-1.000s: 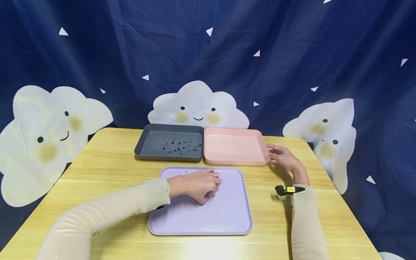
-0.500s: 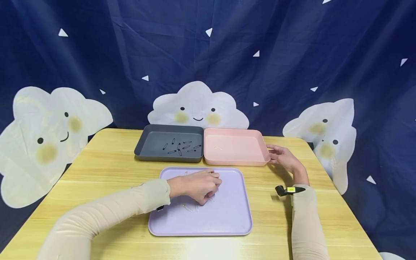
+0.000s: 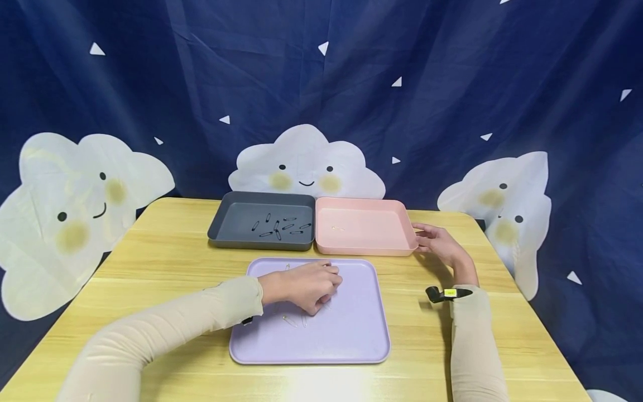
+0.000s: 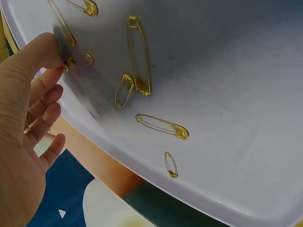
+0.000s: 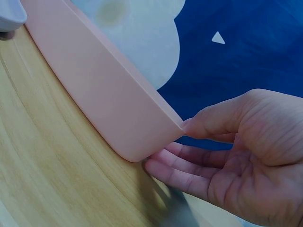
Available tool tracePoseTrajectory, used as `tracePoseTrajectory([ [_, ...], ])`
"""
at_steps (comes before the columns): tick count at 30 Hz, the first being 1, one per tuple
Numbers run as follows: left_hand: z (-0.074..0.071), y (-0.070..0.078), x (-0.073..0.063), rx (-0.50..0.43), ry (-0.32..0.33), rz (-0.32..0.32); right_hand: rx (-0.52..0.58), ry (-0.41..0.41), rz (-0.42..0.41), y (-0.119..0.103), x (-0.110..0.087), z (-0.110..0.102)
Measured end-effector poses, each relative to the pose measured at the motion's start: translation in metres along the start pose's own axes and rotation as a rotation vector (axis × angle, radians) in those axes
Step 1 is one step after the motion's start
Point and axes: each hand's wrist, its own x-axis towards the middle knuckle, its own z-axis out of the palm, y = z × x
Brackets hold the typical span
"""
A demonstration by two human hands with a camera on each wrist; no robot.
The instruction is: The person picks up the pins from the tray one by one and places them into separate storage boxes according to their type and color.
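My left hand (image 3: 310, 283) reaches down over the lilac tray (image 3: 346, 340). In the left wrist view, its thumb and index fingertip pinch one end of a small gold safety pin (image 4: 83, 63). Several other gold safety pins lie spread around it, among them a large safety pin (image 4: 149, 66), a medium safety pin (image 4: 177, 131) and a small safety pin (image 4: 173, 174). My right hand (image 3: 442, 247) rests at the right end of the pink tray (image 5: 104, 85). Its thumb touches the rim corner, and its other fingertips lie against the lower outer wall.
Left of the pink tray, and right up against it, stands a dark grey tray (image 3: 221, 234) with several black safety pins (image 3: 277, 226). A few gold safety pins (image 3: 337, 228) lie inside the pink tray. All three trays stand on a wooden table (image 3: 166, 257) before a blue curtain (image 3: 427, 44).
Both arms and all the trays hold nearly the same place. Only the left fingertips shift very slightly over the lilac tray.
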Motion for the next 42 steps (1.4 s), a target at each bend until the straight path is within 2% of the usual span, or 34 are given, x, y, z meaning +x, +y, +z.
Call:
tracePoseTrajectory([
  [7,-0.005,-0.002,0.001,0.009,0.002,-0.011,0.005,0.004,-0.006,0.001,0.001,0.0],
  [16,-0.016,-0.014,0.006,0.039,0.07,-0.002,0.014,0.003,-0.014,0.001,0.0,-0.001],
  [22,-0.031,-0.024,0.013,0.072,0.109,-0.022,0.015,-0.001,-0.017,0.001,0.0,-0.001],
  [28,-0.047,-0.036,0.021,0.08,0.13,-0.054,0.022,-0.004,-0.018,0.001,0.001,0.0],
  [32,-0.056,-0.044,0.027,0.074,0.121,-0.095,0.038,-0.005,-0.016,0.0,0.001,0.0],
  [42,-0.068,-0.065,0.046,0.07,0.154,-0.19,0.051,0.0,-0.012,0.002,0.001,-0.002],
])
